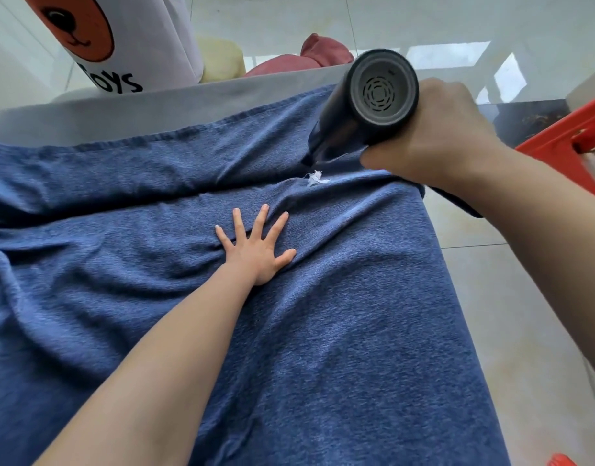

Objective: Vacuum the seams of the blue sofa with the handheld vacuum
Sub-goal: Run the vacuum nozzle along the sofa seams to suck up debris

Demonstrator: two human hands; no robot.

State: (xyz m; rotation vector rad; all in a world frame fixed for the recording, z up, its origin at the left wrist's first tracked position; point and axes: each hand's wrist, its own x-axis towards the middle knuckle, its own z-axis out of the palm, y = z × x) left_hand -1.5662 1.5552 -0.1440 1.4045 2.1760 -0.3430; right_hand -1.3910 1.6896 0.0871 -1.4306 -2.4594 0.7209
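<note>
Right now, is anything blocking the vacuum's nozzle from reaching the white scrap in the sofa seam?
Nothing visible does. The right hand grips the handheld vacuum, whose nozzle points at the white scrap lying in the blue sofa fold. The left hand presses flat on the fabric nearer the camera, clear of that path.

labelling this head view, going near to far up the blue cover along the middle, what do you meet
left hand pressed flat on the blue cover → white scrap of debris at the seam → handheld vacuum gripped by the right hand → red cushions beyond the sofa edge
</note>
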